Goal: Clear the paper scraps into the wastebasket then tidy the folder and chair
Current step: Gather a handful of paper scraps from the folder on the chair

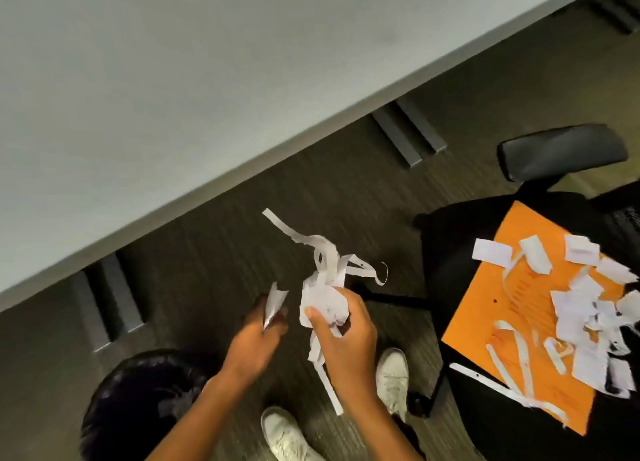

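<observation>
My right hand (346,343) grips a bunch of white paper strips and scraps (323,289), held over the carpet in the middle of the view. My left hand (258,336) pinches a single small scrap (275,303) just left of the bunch. A black wastebasket (138,401) lined with a dark bag stands at the lower left, below and left of both hands. An orange folder (512,308) lies on the seat of a black office chair (446,252) at the right, with several white scraps and strips (585,315) scattered on it.
A long grey-white desk (173,97) runs diagonally across the upper left, with its grey metal feet (407,131) on the dark carpet. The chair's armrest (561,155) sticks out at the upper right. My white shoes (393,381) stand below the hands.
</observation>
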{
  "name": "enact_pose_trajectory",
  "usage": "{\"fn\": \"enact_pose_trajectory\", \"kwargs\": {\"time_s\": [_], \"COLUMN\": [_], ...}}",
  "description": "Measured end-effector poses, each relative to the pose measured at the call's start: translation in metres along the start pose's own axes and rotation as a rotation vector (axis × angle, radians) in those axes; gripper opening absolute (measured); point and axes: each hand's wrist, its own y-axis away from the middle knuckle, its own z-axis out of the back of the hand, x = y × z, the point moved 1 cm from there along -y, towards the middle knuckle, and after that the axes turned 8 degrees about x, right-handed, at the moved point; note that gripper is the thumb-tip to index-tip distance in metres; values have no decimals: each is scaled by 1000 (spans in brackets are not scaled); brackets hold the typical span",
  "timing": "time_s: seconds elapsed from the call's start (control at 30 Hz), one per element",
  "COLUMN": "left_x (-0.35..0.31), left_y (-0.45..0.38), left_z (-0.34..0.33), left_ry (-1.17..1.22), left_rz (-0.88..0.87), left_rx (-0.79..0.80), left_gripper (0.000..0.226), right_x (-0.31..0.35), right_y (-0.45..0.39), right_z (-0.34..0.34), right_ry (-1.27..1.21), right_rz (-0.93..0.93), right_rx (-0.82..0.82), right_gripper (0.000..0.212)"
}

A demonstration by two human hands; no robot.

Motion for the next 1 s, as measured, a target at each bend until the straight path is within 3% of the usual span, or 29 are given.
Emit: {"fn": "enact_pose_trajectory", "kwargs": {"time_s": [0.2,0.43,0.6,0.67,0.8,1.0], "left_x": [82,151,199,227,264,295], "left_y": [46,99,116,120,124,131], "left_z": [46,87,104,109,115,122], "left_ry": [94,92,138,217,463,642], "left_rz": [191,248,335,417,547,550], "left_rx": [-109,-262,-316,-320,-333,-366], "left_gripper": [24,42,11,4,22,11], "right_x": [-29,-52,-55,-56,-67,-93], "right_y": [30,83,113,124,140,157], "right_z": [-90,-180,-227,-245,-278,-315], "right_ry": [47,106,123,120,98,61], "right_rz": [-99,-223,-251,-275,-345,-541], "right_rx": [149,326,421,474,531,579], "right_gripper": [32,43,35,32,26,19]}}
